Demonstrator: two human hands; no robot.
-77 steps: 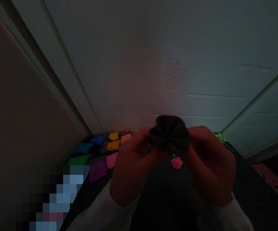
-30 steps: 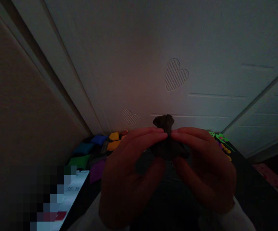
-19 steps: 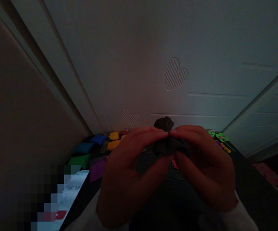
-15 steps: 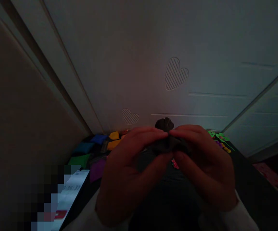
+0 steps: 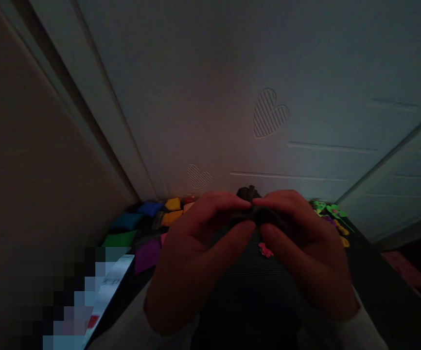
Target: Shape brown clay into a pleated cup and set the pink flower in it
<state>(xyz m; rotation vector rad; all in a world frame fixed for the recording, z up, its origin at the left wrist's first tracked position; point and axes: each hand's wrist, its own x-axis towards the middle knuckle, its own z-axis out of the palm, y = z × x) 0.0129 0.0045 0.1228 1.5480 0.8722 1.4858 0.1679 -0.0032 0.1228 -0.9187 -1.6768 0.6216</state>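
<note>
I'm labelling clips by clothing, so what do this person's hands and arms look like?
The left hand and right hand are ungloved, with no ring visible. A pale left sleeve and right sleeve reach about the wrists; dimness hides any pattern.

Left fingers [image 5: 234, 241] and right fingers [image 5: 282, 247] pinch a dark piece [image 5: 247, 193] above a table [image 5: 247, 274].

Dim overall — glowing screen [image 5: 113, 282] partly pixelated, dark tabletop [image 5: 247, 272] sunk in near-black shadow.

The dark lump [image 5: 248, 193] looks matt, the pale panel [image 5: 196, 92] smooth, hearts [image 5: 270, 114] ribbed
</note>
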